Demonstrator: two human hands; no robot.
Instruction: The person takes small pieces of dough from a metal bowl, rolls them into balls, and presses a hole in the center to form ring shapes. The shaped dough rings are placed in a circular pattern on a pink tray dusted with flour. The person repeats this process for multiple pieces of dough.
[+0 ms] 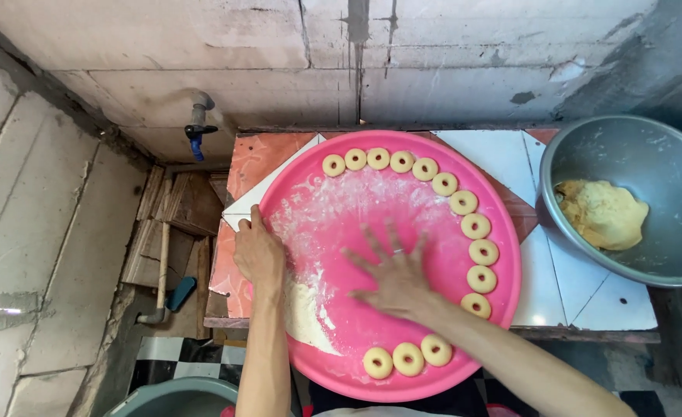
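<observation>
At the middle of the pink tray (503, 309), your right hand (393, 274) is pressing flat with fingers spread on the floured patch (325, 224), gripping nothing. Your left hand (259, 251) is resting on the tray's left rim, fingers curled over it. The ring-shaped dough pieces (476, 226) are curving along the far and right edge, nearer your right hand; the metal bowl (650, 166) of dough is sitting far right on the tabletop (573, 293).

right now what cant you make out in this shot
Head view only:
- Right hand: blurred, and it covers whatever lies under its palm on the pink tray.
- Metal bowl with dough: right side cut off by the frame edge.
- Grey tub: mostly cut off at the bottom edge.
</observation>
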